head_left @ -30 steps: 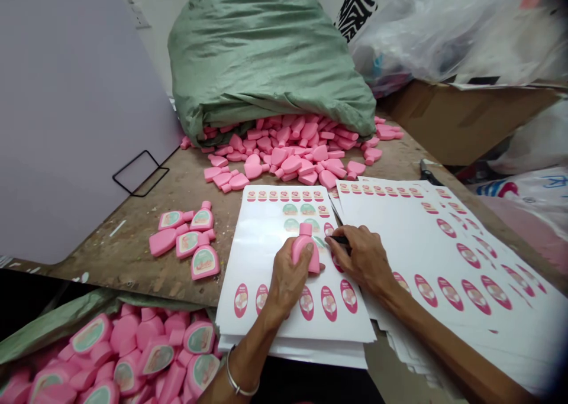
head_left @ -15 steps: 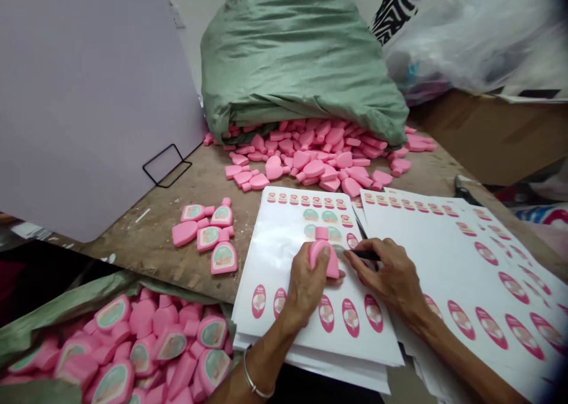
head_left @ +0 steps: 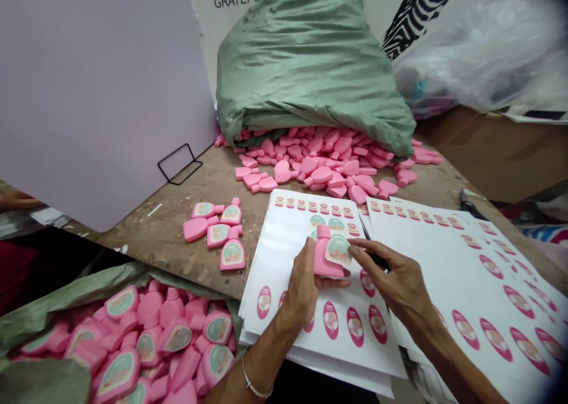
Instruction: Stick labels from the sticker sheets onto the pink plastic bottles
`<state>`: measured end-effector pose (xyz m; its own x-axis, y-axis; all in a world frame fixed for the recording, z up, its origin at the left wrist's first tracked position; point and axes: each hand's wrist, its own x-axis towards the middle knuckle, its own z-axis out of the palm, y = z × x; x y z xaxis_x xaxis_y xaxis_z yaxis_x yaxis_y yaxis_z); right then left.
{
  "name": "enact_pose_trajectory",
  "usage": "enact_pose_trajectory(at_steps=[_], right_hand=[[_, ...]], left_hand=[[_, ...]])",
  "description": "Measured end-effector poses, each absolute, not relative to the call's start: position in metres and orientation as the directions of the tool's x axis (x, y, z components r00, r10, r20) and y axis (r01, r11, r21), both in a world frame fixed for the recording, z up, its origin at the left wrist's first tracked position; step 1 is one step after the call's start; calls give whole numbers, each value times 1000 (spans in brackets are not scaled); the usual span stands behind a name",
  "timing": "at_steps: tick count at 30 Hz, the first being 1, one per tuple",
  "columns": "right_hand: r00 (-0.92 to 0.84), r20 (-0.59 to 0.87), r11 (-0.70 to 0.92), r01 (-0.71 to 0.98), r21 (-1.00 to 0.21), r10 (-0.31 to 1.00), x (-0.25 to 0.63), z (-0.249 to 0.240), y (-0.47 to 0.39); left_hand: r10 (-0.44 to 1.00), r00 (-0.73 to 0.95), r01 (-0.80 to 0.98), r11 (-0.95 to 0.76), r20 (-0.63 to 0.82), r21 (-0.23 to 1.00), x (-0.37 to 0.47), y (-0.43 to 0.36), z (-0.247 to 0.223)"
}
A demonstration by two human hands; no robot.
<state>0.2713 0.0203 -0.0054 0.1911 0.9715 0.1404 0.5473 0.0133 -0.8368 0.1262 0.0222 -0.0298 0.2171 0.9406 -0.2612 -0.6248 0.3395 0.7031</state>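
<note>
My left hand (head_left: pixel 304 283) holds a small pink bottle (head_left: pixel 323 262) upright over a stack of sticker sheets (head_left: pixel 279 250). Between the thumb and fingers of my right hand (head_left: pixel 397 277) is a green-and-cream label (head_left: pixel 339 249), which overlaps the bottle's front. A dark, thin tool (head_left: pixel 378 262) also sits in my right hand, partly hidden by the fingers. Green labels and pink oval stickers remain on the top sheet. Left of the stack lie several pink bottles (head_left: pixel 233 255), most with labels on them.
A green sack (head_left: pixel 310 61) spills plain pink bottles (head_left: pixel 319 170) at the back. More sticker sheets (head_left: pixel 421 244) lie at right. An open sack of pink bottles (head_left: pixel 151 333) is at lower left. A black wire stand (head_left: pixel 180 164) stands by the pale panel (head_left: pixel 102 96).
My right hand now holds a label at the bottle's front; before, it was over the sheet with the dark tool. My left thumb has moved off the bottle's face. The view has shifted slightly.
</note>
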Motion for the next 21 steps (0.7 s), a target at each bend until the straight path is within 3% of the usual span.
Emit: enact_pose_trajectory(at_steps=[21], right_hand=[[113, 193, 101, 547, -831, 975, 259, -1, 15]], left_hand=[[925, 252, -595, 380, -285, 708, 123, 23, -22]])
